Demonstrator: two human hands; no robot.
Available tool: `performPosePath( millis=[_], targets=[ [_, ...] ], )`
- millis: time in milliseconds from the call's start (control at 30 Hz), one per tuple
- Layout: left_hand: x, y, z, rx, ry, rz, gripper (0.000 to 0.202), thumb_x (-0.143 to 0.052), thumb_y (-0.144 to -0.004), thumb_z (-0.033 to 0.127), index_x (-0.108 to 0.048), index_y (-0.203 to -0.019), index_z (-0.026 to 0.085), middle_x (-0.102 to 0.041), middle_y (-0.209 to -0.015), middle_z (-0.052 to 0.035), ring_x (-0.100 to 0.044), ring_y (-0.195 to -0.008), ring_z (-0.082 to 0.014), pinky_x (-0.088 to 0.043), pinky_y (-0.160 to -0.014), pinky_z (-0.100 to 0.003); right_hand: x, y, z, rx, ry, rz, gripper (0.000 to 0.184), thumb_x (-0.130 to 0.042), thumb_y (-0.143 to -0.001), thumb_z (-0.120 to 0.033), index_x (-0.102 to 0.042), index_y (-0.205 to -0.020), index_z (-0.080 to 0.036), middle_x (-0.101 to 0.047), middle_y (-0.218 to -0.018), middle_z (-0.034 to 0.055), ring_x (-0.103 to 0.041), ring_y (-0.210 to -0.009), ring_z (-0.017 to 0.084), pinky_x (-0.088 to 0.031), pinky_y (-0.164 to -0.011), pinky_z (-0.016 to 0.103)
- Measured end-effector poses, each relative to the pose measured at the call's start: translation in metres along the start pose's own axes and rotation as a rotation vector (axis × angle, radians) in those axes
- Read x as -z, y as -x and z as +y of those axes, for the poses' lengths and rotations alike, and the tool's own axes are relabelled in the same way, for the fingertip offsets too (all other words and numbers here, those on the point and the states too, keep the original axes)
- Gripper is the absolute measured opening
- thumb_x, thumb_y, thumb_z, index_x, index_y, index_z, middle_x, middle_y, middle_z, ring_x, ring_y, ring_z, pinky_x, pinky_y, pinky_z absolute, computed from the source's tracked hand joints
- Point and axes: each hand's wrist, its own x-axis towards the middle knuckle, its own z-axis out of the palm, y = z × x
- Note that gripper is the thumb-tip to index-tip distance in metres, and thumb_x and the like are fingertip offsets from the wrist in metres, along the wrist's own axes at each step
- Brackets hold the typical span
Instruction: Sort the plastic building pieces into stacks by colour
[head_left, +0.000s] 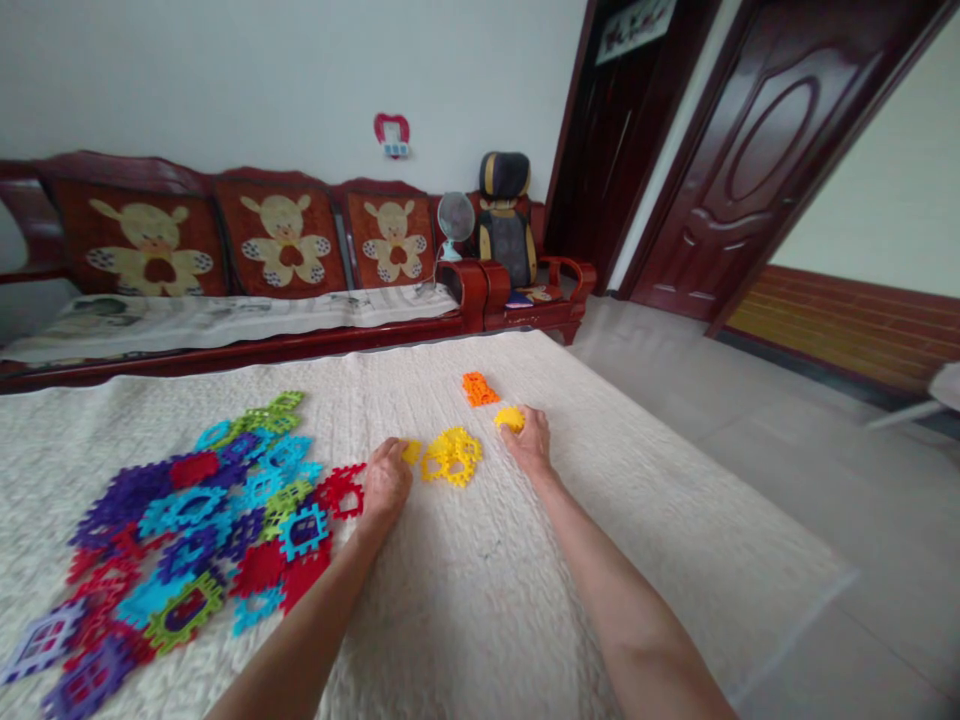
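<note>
Grasping a yellow piece (412, 452), the left hand (388, 482) sits left of a yellow pile (453, 456); right of it, the right hand (532, 440) pinches a rounded yellow piece (511, 418). Markings (636, 27) on a white panel (664, 14) are unreadable.

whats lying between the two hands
In the head view, a cluster of yellow pieces lies between the left hand and the right hand.

the left hand (388, 480) pinches a yellow piece (412, 452) beside a yellow pile (453, 455); the right hand (532, 440) holds a round yellow piece (510, 417) near orange pieces (478, 389). mixed-colour pieces (196, 468) cover the cloth's (637, 520) left side.
</note>
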Motion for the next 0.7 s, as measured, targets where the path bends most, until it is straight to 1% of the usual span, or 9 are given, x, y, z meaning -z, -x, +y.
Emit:
performPosePath(
  millis=[133, 233, 367, 433, 500, 567, 633, 700],
  targets=[
    [-0.004, 0.001, -0.003, 0.001, 0.0, 0.019, 0.036, -0.041, -0.084, 0.0, -0.068, -0.104, 0.014, -0.069, -0.114, -0.0102, -0.064, -0.109, -0.0196, -0.049, -0.103, -0.032, 0.0, 0.001, 0.0, 0.027, -0.017, -0.013, 0.046, -0.063, -0.075, -0.036, -0.058, -0.116, -0.016, -0.059, -0.109, 0.0127, -0.055, -0.103, 0.029, -0.046, -0.095, 0.044],
    [-0.005, 0.001, -0.005, 0.002, -0.002, 0.025, 0.037, -0.041, -0.084, 0.001, -0.068, -0.105, 0.015, -0.068, -0.115, -0.0091, -0.064, -0.11, -0.0189, -0.049, -0.104, -0.032, 0.0, 0.002, -0.002, 0.024, -0.029, -0.002, 0.049, -0.064, -0.073, -0.036, -0.057, -0.117, -0.016, -0.059, -0.111, 0.0135, -0.054, -0.105, 0.03, -0.046, -0.096, 0.045],
    [-0.003, 0.001, -0.003, 0.003, -0.006, 0.018, 0.038, -0.042, -0.083, 0.0, -0.068, -0.105, 0.017, -0.069, -0.113, -0.0075, -0.064, -0.108, -0.0184, -0.049, -0.104, -0.033, 0.0, 0.001, -0.002, 0.004, -0.031, -0.007, 0.053, -0.065, -0.072, -0.039, -0.056, -0.119, -0.016, -0.06, -0.11, 0.0141, -0.054, -0.106, 0.031, -0.046, -0.096, 0.047],
    [0.0, 0.001, -0.001, 0.014, -0.015, 0.0, 0.039, -0.041, -0.083, 0.0, -0.068, -0.106, 0.017, -0.069, -0.114, -0.0077, -0.064, -0.108, -0.0181, -0.049, -0.103, -0.031, 0.002, 0.001, -0.003, 0.025, -0.048, 0.02, 0.053, -0.064, -0.073, -0.038, -0.054, -0.12, -0.016, -0.059, -0.112, 0.0143, -0.054, -0.107, 0.031, -0.046, -0.097, 0.048],
    [0.002, 0.0, 0.002, 0.028, -0.021, -0.02, 0.039, -0.041, -0.084, 0.0, -0.068, -0.106, 0.016, -0.069, -0.115, -0.0081, -0.064, -0.109, -0.0176, -0.048, -0.103, -0.029, 0.006, 0.002, -0.007, 0.09, -0.102, 0.058, 0.049, -0.061, -0.076, -0.036, -0.054, -0.121, -0.016, -0.058, -0.115, 0.015, -0.053, -0.111, 0.03, -0.046, -0.099, 0.048],
    [0.004, 0.0, 0.004, 0.042, -0.026, -0.033, 0.039, -0.041, -0.084, 0.001, -0.068, -0.107, 0.017, -0.068, -0.115, -0.0078, -0.063, -0.11, -0.0174, -0.047, -0.104, -0.027, 0.01, 0.006, -0.015, 0.198, -0.197, 0.044, 0.043, -0.056, -0.08, -0.031, -0.054, -0.12, -0.016, -0.059, -0.115, 0.0148, -0.055, -0.111, 0.029, -0.047, -0.099, 0.045],
    [0.005, 0.0, 0.005, 0.053, -0.031, -0.044, 0.039, -0.04, -0.084, 0.001, -0.068, -0.107, 0.018, -0.068, -0.114, -0.0071, -0.063, -0.11, -0.0174, -0.045, -0.105, -0.028, 0.012, 0.012, -0.025, 0.32, -0.303, -0.054, 0.037, -0.054, -0.082, -0.027, -0.056, -0.118, -0.018, -0.061, -0.112, 0.0128, -0.058, -0.107, 0.026, -0.049, -0.097, 0.042],
    [0.006, 0.0, 0.006, 0.06, -0.034, -0.057, 0.039, -0.04, -0.084, 0.002, -0.068, -0.107, 0.018, -0.068, -0.113, -0.0065, -0.062, -0.11, -0.0174, -0.045, -0.106, -0.029, 0.011, 0.019, -0.036, 0.434, -0.373, -0.194, 0.038, -0.055, -0.08, -0.024, -0.058, -0.117, -0.019, -0.063, -0.111, 0.0116, -0.059, -0.107, 0.025, -0.049, -0.098, 0.042]
  ],
)
